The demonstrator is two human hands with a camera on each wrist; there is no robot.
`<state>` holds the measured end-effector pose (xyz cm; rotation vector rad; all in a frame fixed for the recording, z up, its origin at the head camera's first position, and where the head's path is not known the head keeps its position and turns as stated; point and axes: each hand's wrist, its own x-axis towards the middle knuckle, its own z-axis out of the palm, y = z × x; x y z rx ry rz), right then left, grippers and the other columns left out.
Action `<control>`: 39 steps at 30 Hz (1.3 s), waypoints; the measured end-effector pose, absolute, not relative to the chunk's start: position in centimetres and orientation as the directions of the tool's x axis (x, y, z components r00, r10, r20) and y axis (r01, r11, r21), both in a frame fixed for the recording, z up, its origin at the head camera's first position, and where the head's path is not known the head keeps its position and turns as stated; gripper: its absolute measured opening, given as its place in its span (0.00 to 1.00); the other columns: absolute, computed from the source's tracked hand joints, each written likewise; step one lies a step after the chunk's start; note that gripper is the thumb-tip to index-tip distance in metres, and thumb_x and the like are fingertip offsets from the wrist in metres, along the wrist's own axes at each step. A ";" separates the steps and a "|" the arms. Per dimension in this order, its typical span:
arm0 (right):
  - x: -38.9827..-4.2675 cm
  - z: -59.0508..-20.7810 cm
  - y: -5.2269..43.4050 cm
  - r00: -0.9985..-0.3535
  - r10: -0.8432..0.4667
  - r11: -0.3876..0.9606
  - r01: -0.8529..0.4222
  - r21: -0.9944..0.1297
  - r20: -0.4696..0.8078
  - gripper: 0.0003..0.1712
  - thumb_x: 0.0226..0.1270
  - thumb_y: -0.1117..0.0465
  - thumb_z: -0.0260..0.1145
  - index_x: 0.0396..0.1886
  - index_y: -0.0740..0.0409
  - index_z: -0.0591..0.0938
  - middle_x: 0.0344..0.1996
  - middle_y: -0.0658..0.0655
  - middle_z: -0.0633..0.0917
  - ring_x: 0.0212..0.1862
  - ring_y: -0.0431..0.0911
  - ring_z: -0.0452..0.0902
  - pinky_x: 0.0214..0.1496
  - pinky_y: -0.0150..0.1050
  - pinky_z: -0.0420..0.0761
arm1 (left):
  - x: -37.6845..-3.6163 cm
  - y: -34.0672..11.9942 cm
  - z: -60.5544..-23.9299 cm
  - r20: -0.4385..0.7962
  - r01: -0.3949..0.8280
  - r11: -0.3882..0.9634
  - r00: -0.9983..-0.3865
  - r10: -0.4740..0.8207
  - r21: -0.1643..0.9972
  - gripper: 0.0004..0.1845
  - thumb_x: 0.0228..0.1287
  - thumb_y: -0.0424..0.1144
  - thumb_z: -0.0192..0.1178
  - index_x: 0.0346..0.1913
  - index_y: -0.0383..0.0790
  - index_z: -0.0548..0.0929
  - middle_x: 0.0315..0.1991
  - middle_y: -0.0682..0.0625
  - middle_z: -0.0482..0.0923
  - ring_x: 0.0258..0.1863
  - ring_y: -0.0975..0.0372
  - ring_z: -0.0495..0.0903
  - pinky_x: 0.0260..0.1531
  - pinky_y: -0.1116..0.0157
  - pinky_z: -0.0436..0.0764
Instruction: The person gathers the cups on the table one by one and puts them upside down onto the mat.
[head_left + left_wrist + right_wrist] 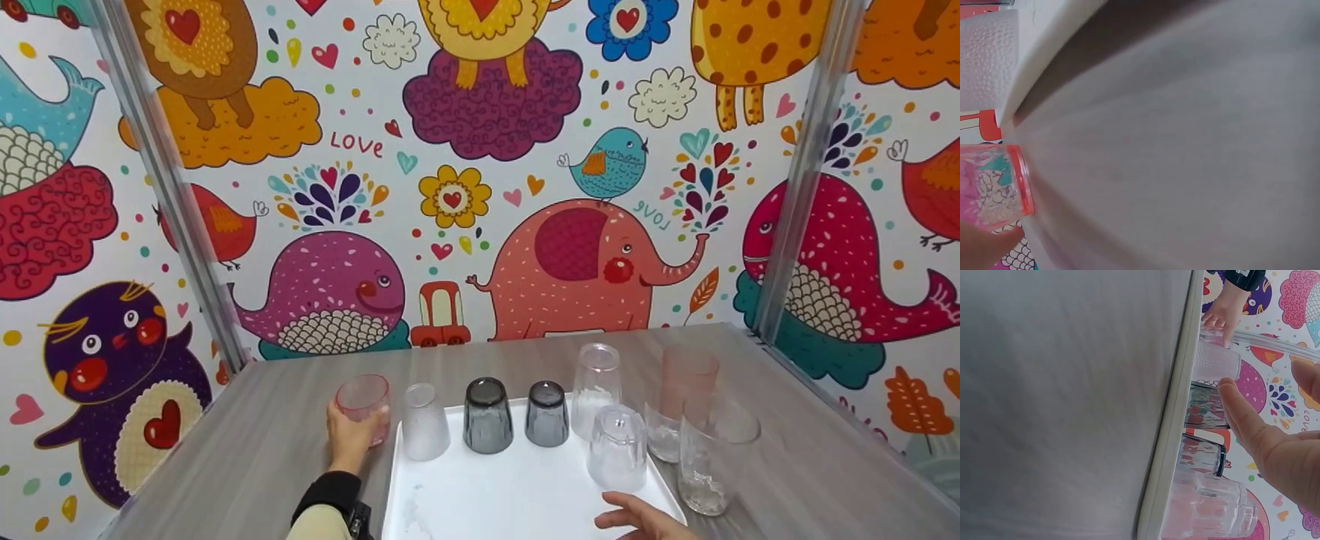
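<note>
To the left of the white tray [480,495], my left hand [354,431] grips a pink clear glass tumbler [365,395] that stands mouth up. The tumbler's thick red base [1023,180] is close to the tabletop in the left wrist view; whether it touches I cannot tell. Beside it, on the tray, is an upside-down frosted glass [425,424]. My right hand [641,517] hovers over the tray's near right part, fingers extended and holding nothing. A clear upside-down glass [617,450] is nearest to it. In the right wrist view the right hand's fingers [1247,416] are spread apart.
Two dark grey glasses, a larger one [487,416] and a smaller one [547,415], sit inverted along the tray's back. A tall clear glass [598,386] is at its back right. Right of the tray, clear glasses [705,469] and a pink glass [691,371] stand on the table [817,450].
</note>
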<state>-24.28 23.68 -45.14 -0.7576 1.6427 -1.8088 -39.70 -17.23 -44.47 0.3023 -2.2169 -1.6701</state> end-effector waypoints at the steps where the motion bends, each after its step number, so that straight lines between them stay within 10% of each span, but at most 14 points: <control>1: -24.2 -45.2 23.7 -0.680 -0.733 -0.082 0.048 -0.995 0.028 0.34 0.61 0.59 0.48 0.59 0.70 0.45 0.52 0.54 0.67 0.47 0.45 0.67 0.48 0.38 0.68 | -39.7 -17.2 -44.4 0.154 0.044 0.288 -0.916 -0.372 0.957 0.49 0.43 0.42 0.62 0.61 0.34 0.40 0.59 0.35 0.46 0.55 0.46 0.51 0.52 0.48 0.55; 20: -23.7 -45.9 24.5 -0.689 -0.723 -0.109 0.051 -0.993 0.044 0.35 0.62 0.59 0.44 0.58 0.72 0.38 0.53 0.56 0.66 0.48 0.47 0.68 0.48 0.39 0.68 | -40.1 -17.4 -44.5 0.141 0.019 0.324 -0.923 -0.359 0.946 0.49 0.46 0.43 0.60 0.62 0.34 0.36 0.60 0.34 0.42 0.56 0.45 0.48 0.53 0.47 0.52; 27: -24.5 -47.2 25.2 -0.630 -0.763 -0.180 -0.007 -0.984 0.145 0.25 0.62 0.54 0.46 0.59 0.46 0.55 0.53 0.51 0.67 0.49 0.46 0.67 0.49 0.37 0.67 | -39.6 -17.7 -43.7 0.180 0.061 0.312 -0.912 -0.369 0.948 0.50 0.47 0.47 0.59 0.61 0.33 0.35 0.60 0.34 0.41 0.57 0.45 0.47 0.53 0.49 0.52; 32: -24.7 -47.3 25.2 -0.621 -0.772 -0.199 0.033 -0.979 0.137 0.32 0.62 0.55 0.47 0.61 0.60 0.48 0.54 0.54 0.66 0.49 0.47 0.67 0.49 0.38 0.67 | -39.5 -17.5 -42.7 0.168 0.073 0.236 -0.897 -0.409 0.969 0.53 0.44 0.53 0.59 0.62 0.37 0.34 0.61 0.36 0.40 0.58 0.47 0.46 0.53 0.48 0.52; 39: -24.0 -45.8 24.4 -0.626 -0.771 -0.250 0.128 -0.960 0.117 0.20 0.64 0.63 0.42 0.55 0.43 0.60 0.51 0.52 0.69 0.49 0.45 0.68 0.49 0.38 0.68 | -41.3 -16.5 -42.0 0.090 0.101 0.001 -0.878 -0.471 0.995 0.54 0.41 0.62 0.55 0.62 0.42 0.34 0.61 0.38 0.39 0.58 0.49 0.45 0.54 0.49 0.49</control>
